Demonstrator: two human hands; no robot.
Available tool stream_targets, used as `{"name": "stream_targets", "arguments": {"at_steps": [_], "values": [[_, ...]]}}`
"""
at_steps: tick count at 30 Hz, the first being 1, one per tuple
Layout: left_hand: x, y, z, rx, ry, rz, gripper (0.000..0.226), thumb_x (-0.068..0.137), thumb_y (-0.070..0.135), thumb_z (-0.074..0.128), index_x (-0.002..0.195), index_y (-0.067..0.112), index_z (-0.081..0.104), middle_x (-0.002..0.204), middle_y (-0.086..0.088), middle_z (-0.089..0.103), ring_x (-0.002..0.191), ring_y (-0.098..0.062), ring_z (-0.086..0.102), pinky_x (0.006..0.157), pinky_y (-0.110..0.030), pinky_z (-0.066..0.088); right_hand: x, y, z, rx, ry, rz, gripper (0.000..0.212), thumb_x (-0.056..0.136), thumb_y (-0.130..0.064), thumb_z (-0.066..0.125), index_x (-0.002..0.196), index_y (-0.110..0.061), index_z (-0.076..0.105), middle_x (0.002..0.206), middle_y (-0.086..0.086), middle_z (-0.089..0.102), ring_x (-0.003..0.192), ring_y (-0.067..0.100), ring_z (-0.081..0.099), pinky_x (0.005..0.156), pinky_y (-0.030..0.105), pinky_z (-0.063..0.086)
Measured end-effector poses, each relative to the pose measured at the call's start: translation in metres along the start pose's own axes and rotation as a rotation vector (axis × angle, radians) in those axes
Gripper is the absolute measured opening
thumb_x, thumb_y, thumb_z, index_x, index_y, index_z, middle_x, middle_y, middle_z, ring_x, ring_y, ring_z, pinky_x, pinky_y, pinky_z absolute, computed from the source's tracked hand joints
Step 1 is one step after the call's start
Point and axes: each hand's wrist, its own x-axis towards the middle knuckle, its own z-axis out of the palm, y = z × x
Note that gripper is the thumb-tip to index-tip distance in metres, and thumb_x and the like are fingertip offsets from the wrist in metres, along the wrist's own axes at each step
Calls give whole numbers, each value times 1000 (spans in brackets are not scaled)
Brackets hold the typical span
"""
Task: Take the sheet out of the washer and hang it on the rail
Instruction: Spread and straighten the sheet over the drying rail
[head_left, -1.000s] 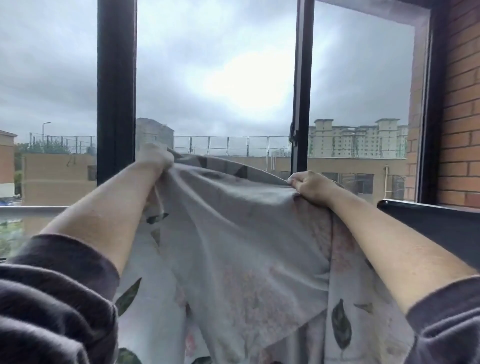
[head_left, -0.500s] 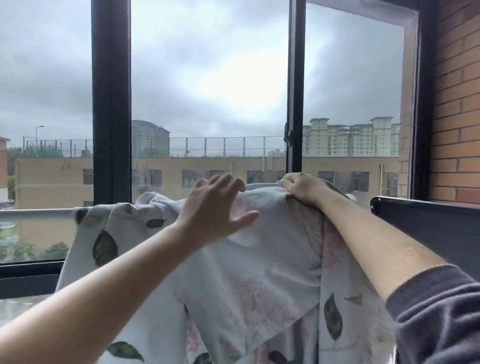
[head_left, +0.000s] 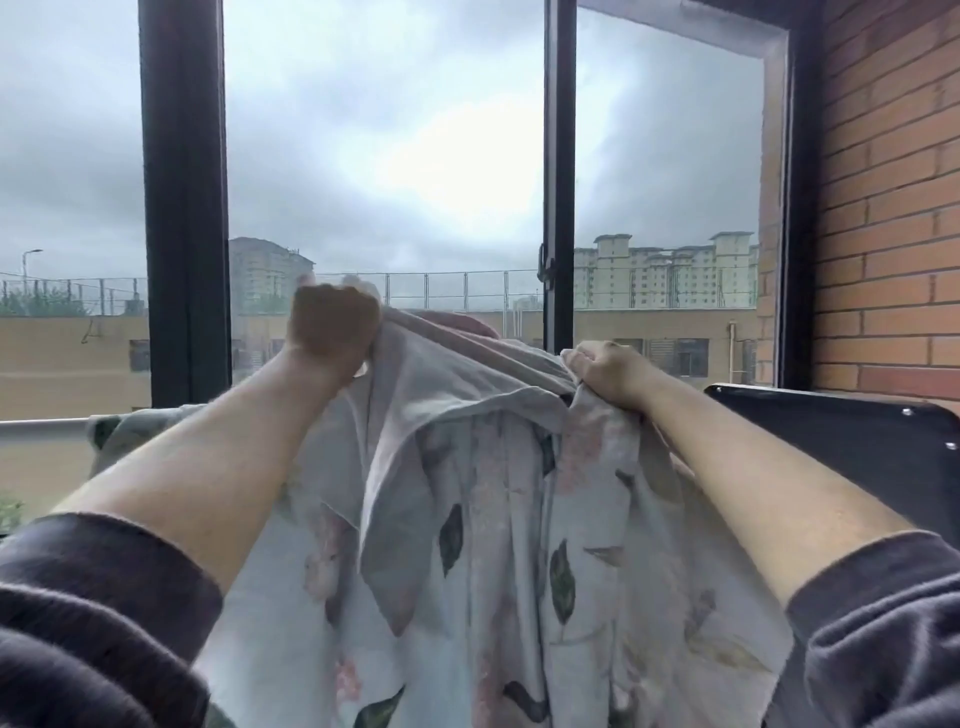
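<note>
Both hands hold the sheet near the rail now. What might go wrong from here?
1. The sheet is bunched in folds between the left hand and the right hand; released so, it may hang doubled and dry badly.
2. Most visible fabric hangs on the near side of the rail; it might slide off toward the person.

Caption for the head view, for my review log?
The left hand and right hand grip a leaf-print sheet held up at the white rail before a dark-framed window.
</note>
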Motion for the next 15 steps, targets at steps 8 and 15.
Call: {"name": "stream_targets", "arguments": {"at_steps": [8, 15], "values": [[-4, 39, 11, -890, -186, -117, 14, 89, 24, 48, 98, 15, 55, 100, -6, 61, 86, -25, 60, 76, -35, 50, -7, 11, 1, 83, 11, -26, 29, 98, -31, 40, 112, -18, 61, 117, 9, 64, 111, 25, 54, 86, 28, 37], [-21, 121, -38, -686, 170, 556, 43, 86, 47, 55, 121, 23, 53, 124, 0, 57, 114, -19, 56, 90, -37, 49, -15, 38, -2, 51, 253, -117, 23, 93, -34, 53, 96, -11, 57, 97, 5, 60, 89, 19, 53, 72, 27, 34]]}}
